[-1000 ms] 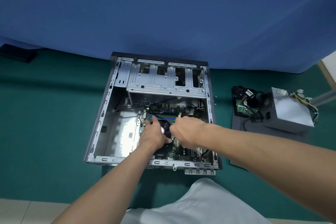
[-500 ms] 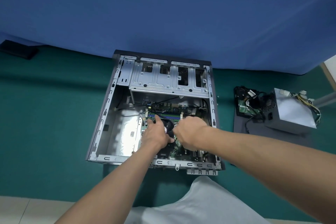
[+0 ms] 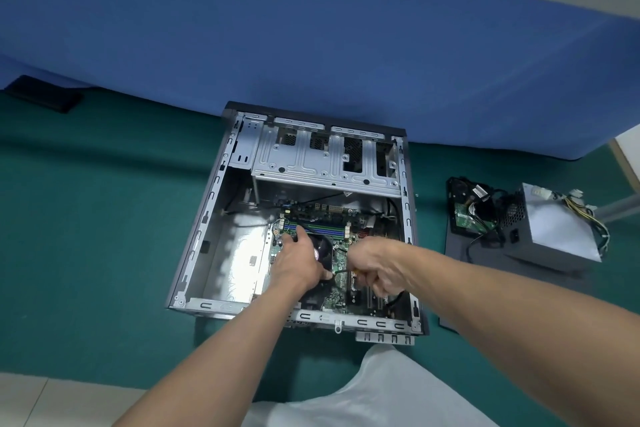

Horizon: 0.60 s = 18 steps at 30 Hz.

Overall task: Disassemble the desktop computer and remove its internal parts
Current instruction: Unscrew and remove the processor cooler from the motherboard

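An open desktop case (image 3: 214,204) lies on its side on a green mat. Its green motherboard (image 3: 339,298) fills the right half, and a bare metal drive cage (image 3: 311,163) spans the far end. My left hand (image 3: 298,263) rests over the black CPU cooler fan (image 3: 320,248), fingers curled round its left edge. Just to its right, my right hand (image 3: 377,263) grips a screwdriver (image 3: 344,270). The thin dark shaft points left, with its tip by my left thumb at the cooler's near corner. Most of the cooler is hidden under my hands.
A grey power supply (image 3: 554,229) with loose cables and a removed drive with a green board (image 3: 467,215) lie on a dark side panel (image 3: 485,274) right of the case. A blue partition (image 3: 311,45) stands behind. A flat black object (image 3: 45,97) lies far left.
My right hand has drawn back to the right, away from the left hand, so the screwdriver shaft now shows between them. My left hand stays on the cooler.
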Tool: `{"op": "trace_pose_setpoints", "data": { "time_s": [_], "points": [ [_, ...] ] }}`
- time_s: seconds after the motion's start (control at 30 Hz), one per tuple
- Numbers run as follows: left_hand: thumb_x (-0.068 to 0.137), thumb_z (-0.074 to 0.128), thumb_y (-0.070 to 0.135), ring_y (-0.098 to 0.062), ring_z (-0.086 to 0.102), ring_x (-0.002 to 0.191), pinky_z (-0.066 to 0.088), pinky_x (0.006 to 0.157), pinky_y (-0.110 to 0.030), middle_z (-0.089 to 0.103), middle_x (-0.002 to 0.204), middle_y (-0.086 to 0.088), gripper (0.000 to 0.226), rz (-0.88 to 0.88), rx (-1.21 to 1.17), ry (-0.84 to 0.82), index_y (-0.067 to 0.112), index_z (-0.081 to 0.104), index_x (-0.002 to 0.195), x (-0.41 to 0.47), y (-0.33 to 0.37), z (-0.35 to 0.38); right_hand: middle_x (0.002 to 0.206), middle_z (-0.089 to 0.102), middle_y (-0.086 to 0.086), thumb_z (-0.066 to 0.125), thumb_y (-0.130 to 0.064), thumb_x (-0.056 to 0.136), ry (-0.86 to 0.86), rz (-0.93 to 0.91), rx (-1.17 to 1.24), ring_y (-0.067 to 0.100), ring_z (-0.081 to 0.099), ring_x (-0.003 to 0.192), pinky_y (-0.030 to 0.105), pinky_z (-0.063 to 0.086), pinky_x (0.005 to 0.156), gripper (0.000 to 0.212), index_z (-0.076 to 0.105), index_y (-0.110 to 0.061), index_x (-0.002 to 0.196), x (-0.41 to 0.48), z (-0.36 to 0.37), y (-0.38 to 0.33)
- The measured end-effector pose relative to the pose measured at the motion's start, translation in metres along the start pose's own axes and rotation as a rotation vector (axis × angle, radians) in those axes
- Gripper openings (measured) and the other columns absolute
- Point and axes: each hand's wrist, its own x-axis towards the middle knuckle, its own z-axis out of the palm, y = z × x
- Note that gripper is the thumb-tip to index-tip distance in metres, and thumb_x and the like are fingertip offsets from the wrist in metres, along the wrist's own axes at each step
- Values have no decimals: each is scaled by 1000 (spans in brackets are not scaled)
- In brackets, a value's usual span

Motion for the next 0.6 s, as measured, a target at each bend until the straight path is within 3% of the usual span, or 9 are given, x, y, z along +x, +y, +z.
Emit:
{"op": "trace_pose_setpoints", "data": {
  "time_s": [0.1, 0.2, 0.3, 0.37, 0.4, 0.47, 0.53, 0.6],
  "points": [
    [76, 81, 36, -37, 30, 141, 36, 108, -46, 4, 161, -16, 115, -1, 6, 3, 16, 0, 155, 1, 0, 0, 78, 50, 4, 41, -6, 96, 154, -183, -239, 10, 47, 55, 19, 39, 39, 8, 48, -4, 93, 3, 7, -3],
    [76, 80, 37, -37, 31, 141, 36, 107, -46, 4, 161, -17, 115, 1, 29, 3, 15, -1, 155, 2, 0, 2, 85, 55, 6, 48, -6, 90, 301, -448, -862, 19, 55, 73, 27, 45, 58, 6, 51, -6, 84, 2, 10, 1],
    [81, 76, 30, -38, 34, 138, 39, 104, -47, 6, 160, -17, 106, 2, 38, 13, 16, 1, 155, 1, 1, 3, 80, 54, 5, 41, -18, 98, 437, -706, -1564, 23, 52, 67, 33, 40, 54, 21, 60, -10, 104, -9, 13, 3],
    [86, 69, 21, -38, 35, 137, 40, 104, -47, 6, 160, -16, 97, 3, 39, 25, 16, 1, 155, 2, 0, 3, 69, 46, 1, 35, -22, 103, 454, -853, -1817, 22, 47, 57, 32, 34, 49, 27, 59, -13, 113, -11, 16, 2],
    [86, 67, 19, -38, 34, 138, 38, 106, -47, 5, 161, -16, 95, 6, 35, 25, 16, 1, 155, 2, -1, 3, 69, 46, 1, 35, -22, 103, 458, -877, -1831, 22, 47, 58, 32, 35, 50, 27, 58, -14, 113, -12, 15, 1],
    [86, 67, 21, -38, 30, 141, 36, 108, -47, 2, 162, -16, 97, 8, 28, 18, 16, -1, 155, 2, -2, 2, 81, 58, 3, 45, -21, 98, 461, -868, -1607, 26, 57, 71, 33, 40, 56, 19, 61, -13, 105, -12, 15, -5],
    [86, 68, 19, -38, 29, 142, 36, 107, -46, 1, 162, -15, 98, 4, 26, 11, 16, -2, 155, 1, -2, 0, 84, 63, 6, 54, -19, 89, 412, -735, -1126, 27, 61, 76, 27, 41, 56, 12, 61, -9, 91, -13, 18, -11],
    [84, 73, 20, -38, 29, 141, 36, 107, -45, 2, 162, -15, 103, 3, 21, 4, 16, -2, 155, 0, -2, 0, 68, 60, 5, 52, -17, 85, 293, -490, -474, 19, 59, 58, 17, 37, 43, 13, 60, -7, 80, -8, 19, -16]
  ]
}}
